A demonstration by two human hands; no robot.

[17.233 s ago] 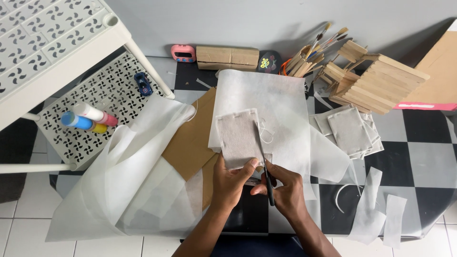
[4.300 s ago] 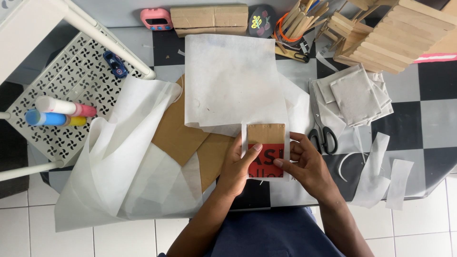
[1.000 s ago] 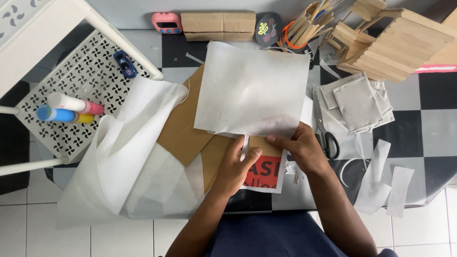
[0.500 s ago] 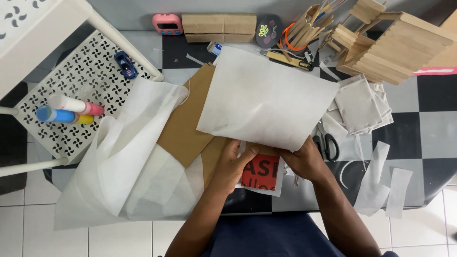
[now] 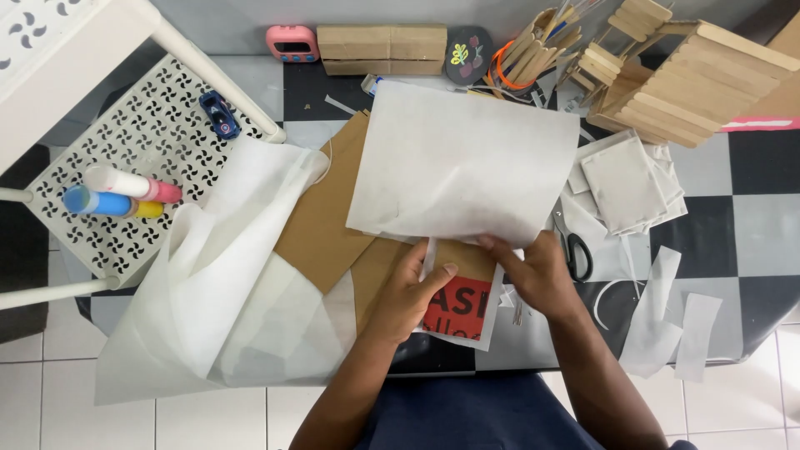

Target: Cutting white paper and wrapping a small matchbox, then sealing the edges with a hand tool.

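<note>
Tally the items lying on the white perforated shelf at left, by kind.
Glue tubes: 2, one pink-capped, one blue
Blue toy car: 1
Total: 3

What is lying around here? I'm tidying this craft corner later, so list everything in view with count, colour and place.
paper sheet: 1, white, centre, near edge under both hands
red printed card: 1, red with brown top, under the hands
cardboard pieces: about 2, brown, left of centre
large thin paper: 1, white, crumpled, lower left
glue tubes: 2, white-pink and blue-yellow, on the perforated shelf
perforated shelf: 1, white, upper left
toy car: 1, blue, on the shelf
scissors: 1, black handles, right of the hands
covered squares: a small stack, white, right
paper strips: several, white, lower right
stick house: 1, pale wood, upper right
pink gadget: 1, top
left hand: on the card
right hand: at the sheet's edge
</note>
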